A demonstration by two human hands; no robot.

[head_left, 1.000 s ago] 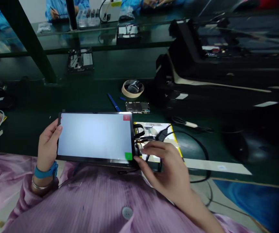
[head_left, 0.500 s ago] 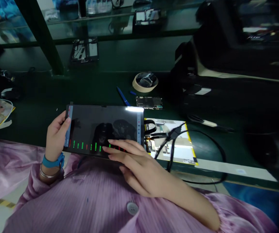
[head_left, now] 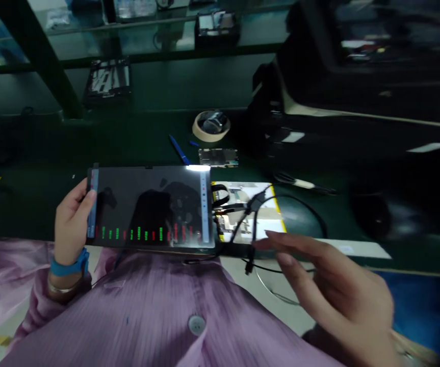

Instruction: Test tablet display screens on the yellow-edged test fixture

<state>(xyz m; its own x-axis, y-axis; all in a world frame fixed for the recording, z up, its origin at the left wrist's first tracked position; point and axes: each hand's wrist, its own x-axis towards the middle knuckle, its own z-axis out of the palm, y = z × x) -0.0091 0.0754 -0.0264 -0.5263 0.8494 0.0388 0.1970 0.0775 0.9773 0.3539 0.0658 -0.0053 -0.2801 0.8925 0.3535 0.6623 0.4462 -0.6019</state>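
My left hand (head_left: pixel 71 219) grips the left edge of a tablet screen (head_left: pixel 149 206), which is dark with a row of green and red bars along its bottom. Black cables (head_left: pixel 250 224) run from the tablet's right edge over a circuit board on a yellow-edged sheet (head_left: pixel 260 204). My right hand (head_left: pixel 330 285) hovers to the right of the tablet, fingers stretched out and apart, holding nothing, close to the cables.
A tape roll (head_left: pixel 210 125), a blue pen (head_left: pixel 178 149) and a small circuit board (head_left: pixel 218 157) lie behind the tablet on the green bench (head_left: pixel 32 193). Dark machines (head_left: pixel 357 102) stand at the right. Black trays (head_left: pixel 107 79) sit farther back. A white strip (head_left: pixel 357 250) runs along the bench edge.
The screen went from white to dark with coloured bars. My right hand left the connector, touched the screen, then drew away to the right. My left hand kept its grip.
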